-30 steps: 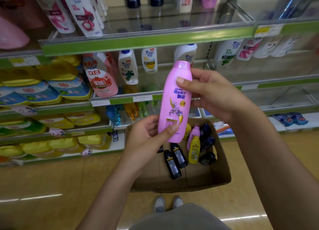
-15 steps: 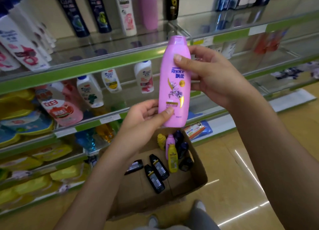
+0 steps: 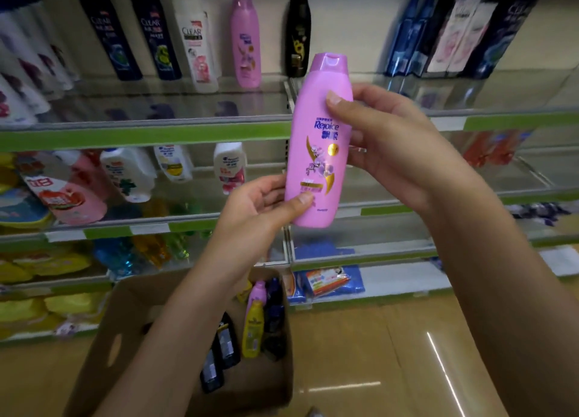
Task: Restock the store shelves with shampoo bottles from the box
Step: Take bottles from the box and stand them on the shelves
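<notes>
A pink Rejoice shampoo bottle (image 3: 321, 141) stands upright in the air in front of the shelves, cap up. My left hand (image 3: 260, 206) pinches its lower end between thumb and fingers. My right hand (image 3: 391, 147) grips its upper half, thumb across the front. Below, a cardboard box (image 3: 125, 316) sits on the floor with several bottles inside: black, yellow, pink and dark blue. On the upper glass shelf (image 3: 188, 103) a matching pink bottle (image 3: 246, 40) stands between a white Clear bottle (image 3: 195, 43) and a black bottle (image 3: 298, 36).
The upper shelf also carries dark Clear bottles (image 3: 108, 37) at left and blue and white bottles (image 3: 454, 31) at right. White bottles (image 3: 230, 166) and refill pouches (image 3: 62, 194) fill the lower left shelves. A green price rail (image 3: 147, 139) fronts the shelf. Wooden floor lies to the right.
Both hands have lifted the pink bottle higher, and my view has tilted up, bringing the upper shelf and its matching pink bottle closer. The grips are unchanged.
</notes>
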### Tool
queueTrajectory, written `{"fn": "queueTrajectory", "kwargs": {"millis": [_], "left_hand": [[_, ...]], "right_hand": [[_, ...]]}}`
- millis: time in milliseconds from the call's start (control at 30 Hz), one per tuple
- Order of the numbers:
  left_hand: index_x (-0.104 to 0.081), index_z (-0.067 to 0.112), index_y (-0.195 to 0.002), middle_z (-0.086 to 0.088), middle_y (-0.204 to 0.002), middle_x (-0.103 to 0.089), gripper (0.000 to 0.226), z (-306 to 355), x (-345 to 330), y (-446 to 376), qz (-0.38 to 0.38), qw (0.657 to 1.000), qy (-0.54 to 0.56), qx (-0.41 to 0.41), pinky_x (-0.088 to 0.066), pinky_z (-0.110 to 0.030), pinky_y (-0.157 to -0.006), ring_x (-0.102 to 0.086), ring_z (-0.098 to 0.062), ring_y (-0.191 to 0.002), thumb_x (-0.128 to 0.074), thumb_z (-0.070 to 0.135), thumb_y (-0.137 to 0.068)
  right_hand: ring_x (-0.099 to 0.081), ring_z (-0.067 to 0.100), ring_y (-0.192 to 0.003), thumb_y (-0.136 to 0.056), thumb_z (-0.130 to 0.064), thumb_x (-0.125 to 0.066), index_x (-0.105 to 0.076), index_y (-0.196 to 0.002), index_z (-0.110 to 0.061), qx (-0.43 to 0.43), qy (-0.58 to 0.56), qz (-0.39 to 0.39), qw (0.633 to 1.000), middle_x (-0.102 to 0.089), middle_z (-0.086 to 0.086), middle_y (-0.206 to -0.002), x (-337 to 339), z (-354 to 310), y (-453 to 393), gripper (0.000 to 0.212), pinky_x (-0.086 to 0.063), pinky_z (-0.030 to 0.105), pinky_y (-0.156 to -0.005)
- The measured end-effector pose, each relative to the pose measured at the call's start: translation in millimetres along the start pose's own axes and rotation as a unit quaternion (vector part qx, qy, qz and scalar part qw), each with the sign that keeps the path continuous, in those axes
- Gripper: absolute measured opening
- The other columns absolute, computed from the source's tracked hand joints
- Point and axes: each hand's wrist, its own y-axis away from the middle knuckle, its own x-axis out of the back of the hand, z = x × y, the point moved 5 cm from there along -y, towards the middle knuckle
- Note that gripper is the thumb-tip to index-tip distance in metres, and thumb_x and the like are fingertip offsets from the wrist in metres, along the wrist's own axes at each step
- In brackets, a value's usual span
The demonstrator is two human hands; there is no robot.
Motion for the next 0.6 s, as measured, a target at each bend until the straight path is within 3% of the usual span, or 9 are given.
{"fn": "queueTrajectory", "kwargs": {"millis": [200,333,500,600], "left_hand": [[-0.064,0.015,-0.112,0.004,-0.103,-0.073,0.044,10,-6,-13,0.02,0.999,-0.031,-0.019,-0.054,-0.021,-0.085,-0.068,-0.008,-0.097,-0.069,0.023,-0.07],[-0.064,0.015,-0.112,0.004,-0.104,-0.073,0.033,14,6,-33,0.026,0.998,-0.05,-0.026,-0.054,-0.019,-0.084,-0.068,-0.008,-0.097,-0.069,0.012,-0.079],[-0.064,0.019,-0.112,0.005,-0.105,-0.072,0.031,16,35,-64,0.015,0.995,-0.098,-0.023,-0.052,-0.018,-0.087,-0.066,-0.005,-0.097,-0.069,0.014,-0.081],[-0.063,0.024,-0.106,0.009,-0.103,-0.071,0.026,19,51,-85,0.003,0.992,-0.122,-0.038,-0.051,-0.013,-0.081,-0.066,-0.001,-0.094,-0.067,0.012,-0.083]], "right_hand": [[-0.069,0.016,-0.081,-0.091,-0.018,-0.062,-0.061,-0.113,-0.011,0.02,-0.024,-0.031,0.999,-0.072,0.005,-0.093,12,-3,-17,0.023,-0.058,0.032,-0.076],[-0.069,0.016,-0.084,-0.092,-0.016,-0.062,-0.062,-0.119,-0.007,0.036,-0.046,-0.007,0.998,-0.07,0.005,-0.097,7,1,-35,0.029,-0.056,0.03,-0.073],[-0.067,0.016,-0.083,-0.091,-0.013,-0.062,-0.064,-0.118,-0.008,0.054,-0.052,0.023,0.997,-0.068,0.007,-0.098,-13,13,-65,0.027,-0.054,0.033,-0.076],[-0.068,0.016,-0.085,-0.091,-0.013,-0.063,-0.062,-0.12,-0.005,0.067,-0.057,0.036,0.996,-0.068,0.011,-0.103,-23,17,-87,0.03,-0.057,0.032,-0.079]]}}
